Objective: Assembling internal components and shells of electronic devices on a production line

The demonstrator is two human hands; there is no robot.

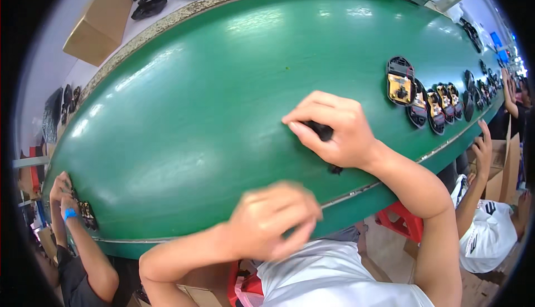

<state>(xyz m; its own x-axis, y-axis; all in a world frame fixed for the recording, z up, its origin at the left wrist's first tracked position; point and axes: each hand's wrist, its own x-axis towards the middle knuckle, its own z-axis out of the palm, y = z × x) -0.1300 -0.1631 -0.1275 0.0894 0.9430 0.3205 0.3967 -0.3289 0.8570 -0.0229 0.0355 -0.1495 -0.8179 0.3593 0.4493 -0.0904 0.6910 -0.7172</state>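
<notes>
1. Right grip (337,128): fingers curled around a dark part (321,130), held just over the tabletop (195,101), near side, right of centre. Your hand hides most of it.
2. Left grip (276,220): blurred, by the near edge; can't tell whether it's holding anything.
3. Dark bit (335,170) shows below your right wrist; can't tell if it's attached. If loose, a forearm sweep could knock it off the near edge.
4. Open housings (400,81) sit to the right, some touching or overlapping; a wide right swing might shift several.
5. Hidden part: mis-seating your fingers could drop it.
</notes>
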